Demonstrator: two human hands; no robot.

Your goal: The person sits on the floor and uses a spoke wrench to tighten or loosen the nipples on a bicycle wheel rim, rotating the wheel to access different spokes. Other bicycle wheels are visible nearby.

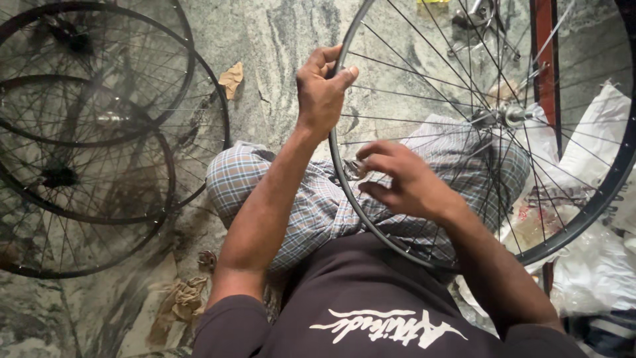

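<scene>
A black spoked bicycle wheel (599, 192) stands upright over my lap, its silver hub (507, 116) at the right. My left hand (322, 89) grips the rim at its upper left edge. My right hand (401, 179) is inside the wheel, its fingers pinching a small metal tool or spoke fitting (356, 168) right at the rim's inner side. I sit cross-legged in checked cloth (311, 205) and a dark shirt.
Several black spoked wheels (99, 132) lie stacked on the stone floor at the left. Crumpled brown rags (179, 301) lie by my left knee, a paper scrap (232, 78) further off. White plastic bags (596, 265) sit at the right, a red-brown post (544, 46) behind the wheel.
</scene>
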